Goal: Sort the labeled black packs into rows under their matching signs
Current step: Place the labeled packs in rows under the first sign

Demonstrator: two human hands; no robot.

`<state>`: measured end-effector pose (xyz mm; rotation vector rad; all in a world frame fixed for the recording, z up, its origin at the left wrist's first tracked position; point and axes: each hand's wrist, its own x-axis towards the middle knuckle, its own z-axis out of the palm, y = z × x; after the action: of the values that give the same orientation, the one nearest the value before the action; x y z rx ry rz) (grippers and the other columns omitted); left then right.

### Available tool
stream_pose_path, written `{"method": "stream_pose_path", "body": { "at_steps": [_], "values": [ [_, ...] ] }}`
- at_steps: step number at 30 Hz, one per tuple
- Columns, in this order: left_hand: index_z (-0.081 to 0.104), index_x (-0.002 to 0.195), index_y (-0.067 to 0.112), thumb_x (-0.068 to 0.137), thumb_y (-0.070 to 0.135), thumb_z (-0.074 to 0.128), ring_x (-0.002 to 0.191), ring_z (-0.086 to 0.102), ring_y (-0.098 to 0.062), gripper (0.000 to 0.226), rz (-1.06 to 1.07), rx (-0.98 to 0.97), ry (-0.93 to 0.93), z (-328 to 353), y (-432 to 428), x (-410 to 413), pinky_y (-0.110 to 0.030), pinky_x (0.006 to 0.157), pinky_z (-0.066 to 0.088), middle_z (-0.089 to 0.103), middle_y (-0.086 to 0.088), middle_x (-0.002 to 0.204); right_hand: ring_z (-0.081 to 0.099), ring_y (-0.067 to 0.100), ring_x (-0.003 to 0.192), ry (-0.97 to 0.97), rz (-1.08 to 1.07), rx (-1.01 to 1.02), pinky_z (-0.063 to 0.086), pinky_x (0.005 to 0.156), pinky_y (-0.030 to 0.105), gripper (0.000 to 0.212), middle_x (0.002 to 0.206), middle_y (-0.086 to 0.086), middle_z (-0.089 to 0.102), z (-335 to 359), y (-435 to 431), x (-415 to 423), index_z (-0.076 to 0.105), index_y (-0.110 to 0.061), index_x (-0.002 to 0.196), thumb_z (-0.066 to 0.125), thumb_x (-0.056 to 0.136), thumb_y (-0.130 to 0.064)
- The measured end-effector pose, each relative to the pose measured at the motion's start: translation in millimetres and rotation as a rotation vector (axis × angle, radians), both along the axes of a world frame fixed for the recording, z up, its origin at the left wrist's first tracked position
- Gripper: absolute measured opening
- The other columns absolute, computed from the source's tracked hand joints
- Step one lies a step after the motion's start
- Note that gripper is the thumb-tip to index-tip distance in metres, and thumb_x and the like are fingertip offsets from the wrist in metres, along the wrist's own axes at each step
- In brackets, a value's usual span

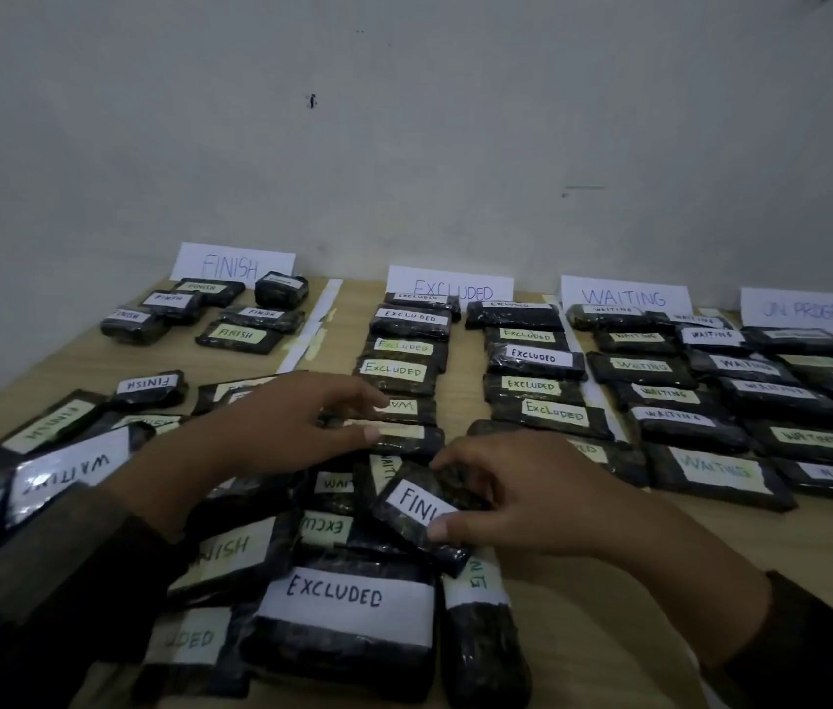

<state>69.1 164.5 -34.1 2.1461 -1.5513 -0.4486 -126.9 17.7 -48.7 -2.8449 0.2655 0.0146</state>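
Your right hand (521, 496) pinches a FINISH pack (411, 506) atop the unsorted heap (342, 606) at the table's (588, 611) near edge. Your left hand (271, 427) reaches over a WAITING pack (406, 409), fingers spread; whether it grips, you cannot tell.

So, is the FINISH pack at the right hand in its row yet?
No, in the pile: the right hand grips the FINISH pack atop unsorted packs, far from the FINISH sign.

The right hand (521, 498) pinches a FINISH pack (411, 511) above the unsorted heap (337, 606) on the bench (588, 606). Left of it the left hand (271, 427) stretches its fingers over the heap; beyond both stands the EXCLUDED sign (450, 286).
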Motion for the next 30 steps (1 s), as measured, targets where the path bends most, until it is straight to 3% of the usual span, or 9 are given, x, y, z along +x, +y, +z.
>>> {"method": "stream_pose_path", "body": {
  "at_steps": [2,5,9,12,15,19,21,25,30],
  "values": [
    [0.057,0.116,0.042,0.083,0.041,0.064,0.102,0.057,0.009,0.034,-0.001,-0.012,0.044,0.7,10.0,-0.8,-0.022,0.093,0.047,0.065,0.020,0.108,0.056,0.006,0.091,-0.011,-0.006,0.030,0.050,0.077,0.031,0.063,0.105,-0.012,0.061,0.1,4.1,5.3,0.051,-0.039,0.125,0.064,0.071,-0.070],
    [0.054,0.117,0.045,0.073,0.048,0.069,0.100,0.056,0.015,0.046,-0.016,0.004,0.133,0.4,20.0,-7.3,-0.007,0.084,0.040,0.068,0.024,0.102,0.052,-0.001,0.092,-0.062,-0.016,0.244,0.049,0.080,0.026,0.052,0.104,-0.018,0.055,2.0,5.0,12.3,0.057,-0.039,0.116,0.078,0.069,-0.050],
    [0.052,0.116,0.049,0.071,0.044,0.076,0.100,0.060,0.007,0.051,-0.026,-0.018,0.166,-4.1,21.7,-14.1,-0.011,0.084,0.046,0.068,0.014,0.104,0.050,-0.004,0.097,-0.163,-0.009,0.395,0.047,0.086,0.025,0.044,0.103,-0.021,0.050,6.0,8.3,25.4,0.057,-0.046,0.100,0.084,0.067,-0.035],
    [0.057,0.107,0.048,0.074,0.042,0.075,0.100,0.062,-0.001,0.038,0.020,-0.117,0.132,-0.2,24.6,-8.2,-0.029,0.089,0.052,0.066,0.009,0.109,0.048,-0.006,0.099,-0.265,0.038,0.333,0.044,0.082,0.024,0.045,0.103,-0.024,0.046,9.7,8.2,37.6,0.052,-0.052,0.099,0.082,0.069,-0.038],
    [0.061,0.101,0.043,0.078,0.042,0.072,0.090,0.067,-0.012,0.026,0.096,-0.193,0.162,9.4,33.1,4.7,-0.040,0.082,0.056,0.069,0.003,0.100,0.046,-0.005,0.099,-0.324,0.116,0.184,0.045,0.077,0.022,0.057,0.106,-0.026,0.040,17.4,10.6,52.3,0.051,-0.045,0.118,0.079,0.069,-0.047],
    [0.062,0.102,0.032,0.081,0.028,0.071,0.065,0.063,-0.007,0.023,0.190,-0.262,0.179,20.0,48.1,24.9,-0.017,0.058,0.047,0.070,-0.007,0.080,0.048,0.005,0.099,-0.362,0.212,-0.028,0.047,0.077,0.028,0.074,0.116,-0.014,0.043,32.0,22.6,80.4,0.047,-0.031,0.135,0.078,0.069,-0.050],
    [0.062,0.106,0.028,0.083,0.024,0.069,0.058,0.058,-0.001,0.024,0.240,-0.282,0.185,21.5,57.0,36.4,-0.011,0.055,0.042,0.068,-0.007,0.076,0.049,0.009,0.099,-0.387,0.245,-0.079,0.048,0.076,0.031,0.074,0.116,-0.010,0.046,37.5,29.3,99.5,0.047,-0.028,0.136,0.077,0.071,-0.047],
    [0.058,0.111,0.034,0.083,0.029,0.067,0.087,0.061,-0.003,0.030,0.379,-0.301,0.131,22.2,79.0,68.7,-0.024,0.075,0.047,0.065,0.009,0.092,0.049,0.011,0.103,-0.391,0.260,-0.139,0.045,0.077,0.029,0.074,0.116,-0.007,0.046,39.9,38.7,146.9,0.047,-0.025,0.137,0.074,0.072,-0.050],
    [0.053,0.124,0.031,0.084,0.035,0.066,0.110,0.051,-0.007,0.043,0.515,-0.205,-0.090,17.9,110.6,111.6,-0.024,0.084,0.036,0.057,0.015,0.115,0.048,0.014,0.108,-0.370,0.241,-0.142,0.045,0.080,0.031,0.075,0.119,-0.003,0.047,35.7,51.9,204.9,0.046,-0.023,0.137,0.074,0.073,-0.050]
  ]
}}
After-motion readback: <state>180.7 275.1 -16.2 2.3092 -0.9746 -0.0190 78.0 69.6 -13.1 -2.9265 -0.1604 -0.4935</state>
